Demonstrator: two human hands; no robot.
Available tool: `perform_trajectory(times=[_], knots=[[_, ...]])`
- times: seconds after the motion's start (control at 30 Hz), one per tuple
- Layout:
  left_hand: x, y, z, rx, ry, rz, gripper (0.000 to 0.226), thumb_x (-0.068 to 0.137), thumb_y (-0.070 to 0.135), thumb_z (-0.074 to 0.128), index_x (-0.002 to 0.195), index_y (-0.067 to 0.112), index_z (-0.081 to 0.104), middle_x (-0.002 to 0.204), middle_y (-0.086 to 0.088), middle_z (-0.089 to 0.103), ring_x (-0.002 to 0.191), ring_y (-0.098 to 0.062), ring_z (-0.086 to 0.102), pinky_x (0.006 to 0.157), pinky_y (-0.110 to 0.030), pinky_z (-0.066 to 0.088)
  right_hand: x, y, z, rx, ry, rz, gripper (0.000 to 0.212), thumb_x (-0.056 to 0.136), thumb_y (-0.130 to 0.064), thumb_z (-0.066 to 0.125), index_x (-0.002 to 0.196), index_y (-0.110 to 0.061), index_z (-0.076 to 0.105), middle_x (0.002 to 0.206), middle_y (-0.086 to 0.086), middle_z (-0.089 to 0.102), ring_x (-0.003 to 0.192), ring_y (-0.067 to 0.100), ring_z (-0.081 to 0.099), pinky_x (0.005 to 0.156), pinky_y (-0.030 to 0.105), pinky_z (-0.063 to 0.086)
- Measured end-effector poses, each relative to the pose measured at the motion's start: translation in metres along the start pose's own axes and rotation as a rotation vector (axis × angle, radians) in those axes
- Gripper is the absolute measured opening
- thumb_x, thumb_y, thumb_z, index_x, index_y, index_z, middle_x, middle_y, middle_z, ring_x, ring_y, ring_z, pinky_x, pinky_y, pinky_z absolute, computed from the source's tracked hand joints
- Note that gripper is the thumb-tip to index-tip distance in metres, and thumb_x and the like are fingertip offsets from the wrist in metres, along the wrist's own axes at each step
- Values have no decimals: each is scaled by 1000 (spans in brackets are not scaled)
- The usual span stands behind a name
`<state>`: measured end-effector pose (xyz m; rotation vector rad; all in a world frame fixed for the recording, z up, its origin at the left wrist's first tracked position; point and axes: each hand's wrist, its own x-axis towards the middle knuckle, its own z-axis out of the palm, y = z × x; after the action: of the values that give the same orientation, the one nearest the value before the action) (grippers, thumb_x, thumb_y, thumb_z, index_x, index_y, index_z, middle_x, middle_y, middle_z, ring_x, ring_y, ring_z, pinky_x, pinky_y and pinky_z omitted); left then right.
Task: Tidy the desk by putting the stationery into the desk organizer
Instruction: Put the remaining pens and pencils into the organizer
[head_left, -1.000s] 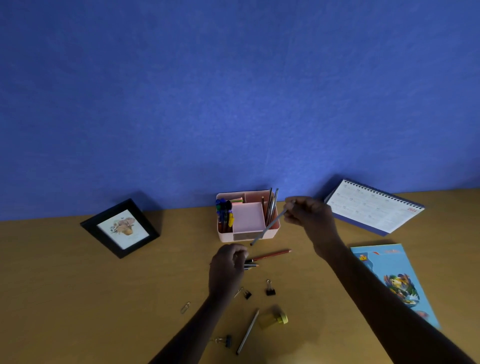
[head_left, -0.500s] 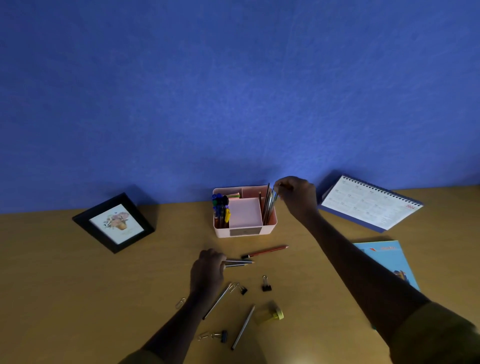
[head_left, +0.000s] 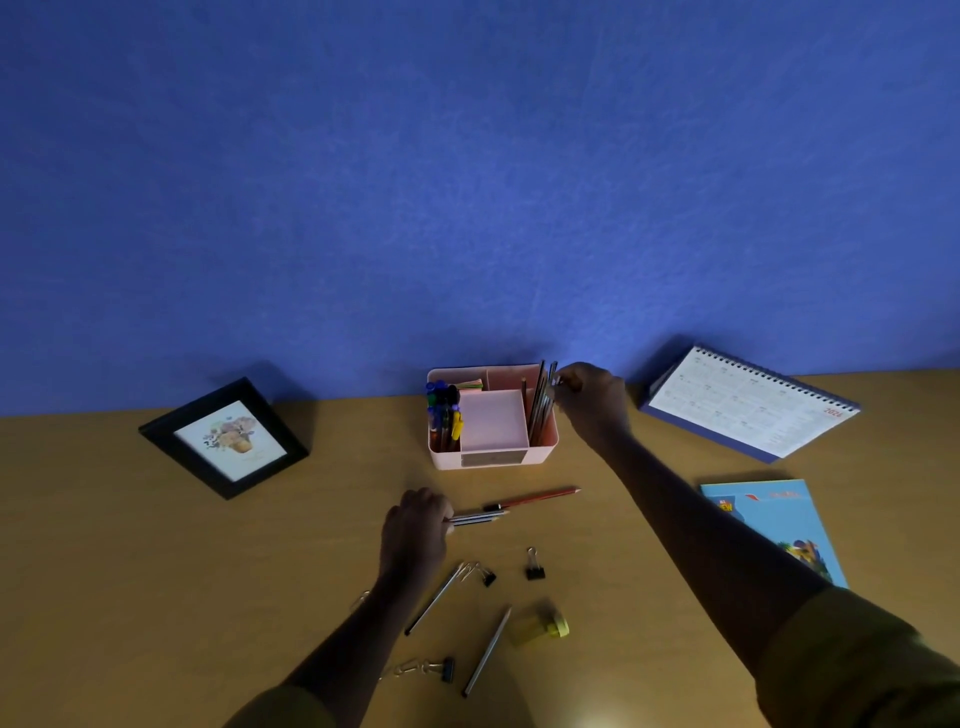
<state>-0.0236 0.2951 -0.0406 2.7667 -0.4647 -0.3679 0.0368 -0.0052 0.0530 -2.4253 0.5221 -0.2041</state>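
right now the step in hand looks like seating a pencil. the right hand reaches over the right-hand compartment of the pink organizer, which stands at the back of the desk against the wall. its fingertips pinch the top end of an upright pencil standing among others there. whether the point has reached the bottom is hidden by the compartment wall. the left hand rests on the desk nearer the person, fingers curled round one end of a small bunch of pencils lying flat, just beside a red pencil. two loose pencils, a few binder clips and a yellow sharpener lie scattered nearer the person, so i judge the tidying under way but not close to done. next, the right hand would need to let go without tipping the neighbours, then the bunch wants standing up and lowering into that same compartment.
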Motion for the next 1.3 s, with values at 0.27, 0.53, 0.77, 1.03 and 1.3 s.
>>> perform_trajectory(times=[0.27, 0.53, 0.77, 1.03, 1.3], knots=[[2, 3, -4, 5, -47, -13, 24, 88, 12, 78, 93, 29, 63, 98, 13, 64, 94, -8, 55, 74, -28, 39, -10, 4, -6, 97, 9, 70, 37, 97, -21, 78, 132, -12, 70, 105, 5, 81, 88, 14, 77, 78, 37, 65], [-6, 5, -7, -94, -22, 23, 19, 90, 21, 80, 93, 28, 63, 94, 16, 63, 90, -4, 55, 67, -24, 41, -49, 7, -16, 149, 29, 45, 17, 97, -24, 78, 111, -15, 77, 88, -8, 77, 73, 3, 70, 67, 31, 61], [-6, 37, -22, -362, 107, 42, 12, 94, 24, 75, 96, 30, 65, 91, 18, 62, 83, 0, 60, 67, -22, 53, -105, -5, -15, 463, -334, 176, 20, 95, -30, 82, 111, -21, 74, 100, -1, 78, 86, 17, 78, 73, 36, 68], [-3, 69, -44, -579, 196, 80, 9, 93, 26, 77, 98, 25, 70, 89, 17, 68, 83, 0, 66, 65, -16, 51, -112, -24, -23, 927, -272, 380, 18, 99, -14, 75, 115, -6, 79, 104, 14, 81, 100, 31, 80, 92, 44, 66], [-5, 57, -37, -473, 196, 62, 8, 96, 28, 74, 103, 24, 75, 97, 15, 71, 84, 2, 66, 69, -16, 52, -78, -27, -48, 874, -157, 258, 14, 99, -12, 76, 110, -5, 80, 98, 18, 80, 89, 28, 77, 87, 43, 68]])
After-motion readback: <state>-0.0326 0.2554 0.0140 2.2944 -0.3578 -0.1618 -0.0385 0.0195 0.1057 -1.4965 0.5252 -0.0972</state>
